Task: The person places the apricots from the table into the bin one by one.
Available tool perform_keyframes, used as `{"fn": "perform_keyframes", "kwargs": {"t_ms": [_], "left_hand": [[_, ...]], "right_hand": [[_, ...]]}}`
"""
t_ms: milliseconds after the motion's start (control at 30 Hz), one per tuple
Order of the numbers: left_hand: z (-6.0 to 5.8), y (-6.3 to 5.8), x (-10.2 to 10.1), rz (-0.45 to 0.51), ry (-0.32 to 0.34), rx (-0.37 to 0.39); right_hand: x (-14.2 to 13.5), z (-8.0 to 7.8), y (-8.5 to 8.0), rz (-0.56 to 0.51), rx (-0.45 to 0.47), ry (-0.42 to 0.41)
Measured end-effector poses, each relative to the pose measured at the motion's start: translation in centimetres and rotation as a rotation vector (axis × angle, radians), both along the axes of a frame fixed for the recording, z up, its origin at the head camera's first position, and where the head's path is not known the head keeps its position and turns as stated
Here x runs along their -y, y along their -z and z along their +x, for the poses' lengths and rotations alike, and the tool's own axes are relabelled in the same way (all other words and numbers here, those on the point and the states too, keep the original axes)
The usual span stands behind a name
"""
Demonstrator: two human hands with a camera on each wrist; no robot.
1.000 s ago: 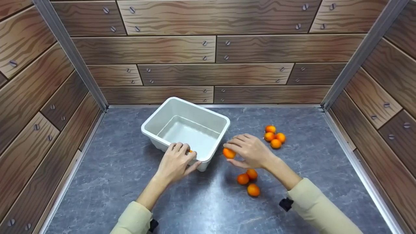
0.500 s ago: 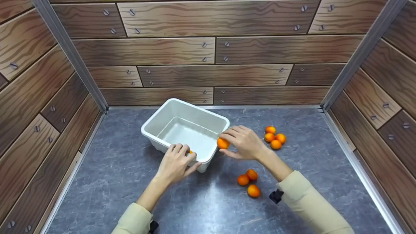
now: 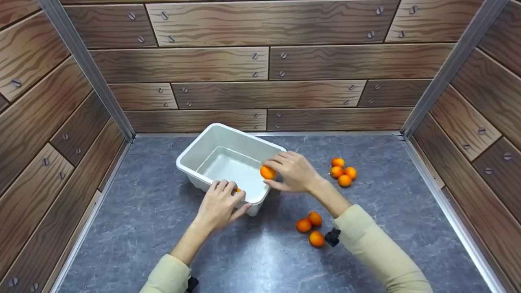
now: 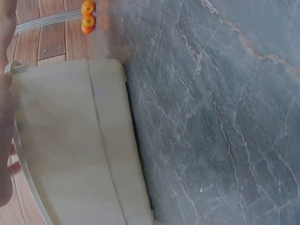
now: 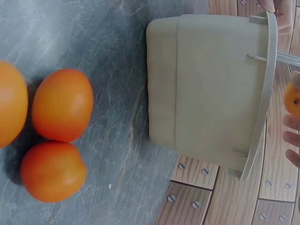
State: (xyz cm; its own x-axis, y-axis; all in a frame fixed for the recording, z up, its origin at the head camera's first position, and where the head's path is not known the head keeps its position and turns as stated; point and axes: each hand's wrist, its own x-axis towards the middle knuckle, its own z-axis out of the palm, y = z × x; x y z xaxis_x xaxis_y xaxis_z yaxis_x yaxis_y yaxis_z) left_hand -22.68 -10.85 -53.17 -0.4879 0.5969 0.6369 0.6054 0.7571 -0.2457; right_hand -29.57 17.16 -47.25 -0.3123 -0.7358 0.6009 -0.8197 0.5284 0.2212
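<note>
A pale grey plastic bin [image 3: 226,137] stands left of the middle on the floor. My left hand [image 3: 218,205] grips its near rim, fingers over the edge and thumb outside. Behind those fingers shows a bit of an orange [image 3: 239,190], mostly hidden, inside the bin. My right hand [image 3: 294,171] holds another orange [image 3: 267,172] between thumb and fingers, over the inside of the bin's right rim. The right wrist view shows the held orange [image 5: 293,99] at its right edge, above rim height. The left wrist view shows mainly the bin's outer wall [image 4: 61,136].
Three loose oranges [image 3: 303,225] lie on the grey marbled floor [image 3: 252,260] below the right forearm. Several more oranges [image 3: 344,180] cluster farther back on the right. Wood-patterned walls [image 3: 317,93] with metal corner strips enclose the floor on three sides.
My right hand has carried its orange leftward and away from me, from beside the bin to over its right rim. The left hand and bin stay put.
</note>
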Motion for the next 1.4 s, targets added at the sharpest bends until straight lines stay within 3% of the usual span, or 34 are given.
{"fn": "perform_keyframes", "kwargs": {"t_ms": [400, 667, 1000, 1400], "left_hand": [[-0.1, 0.0, 0.1, 0.003, 0.003, -0.008], [0.1, 0.0, 0.1, -0.010, -0.012, 0.003], [0.1, 0.1, -0.1, -0.006, -0.011, -0.001], [0.1, 0.0, -0.1, -0.001, -0.007, 0.001]], "right_hand": [[2.1, -1.1, 0.5, 0.093, 0.048, 0.050], [3.3, -0.9, 0.6, 0.140, 0.098, 0.064], [4.3, -1.1, 0.6, 0.248, 0.198, 0.166], [4.0, -1.1, 0.5, 0.242, 0.189, 0.135]]}}
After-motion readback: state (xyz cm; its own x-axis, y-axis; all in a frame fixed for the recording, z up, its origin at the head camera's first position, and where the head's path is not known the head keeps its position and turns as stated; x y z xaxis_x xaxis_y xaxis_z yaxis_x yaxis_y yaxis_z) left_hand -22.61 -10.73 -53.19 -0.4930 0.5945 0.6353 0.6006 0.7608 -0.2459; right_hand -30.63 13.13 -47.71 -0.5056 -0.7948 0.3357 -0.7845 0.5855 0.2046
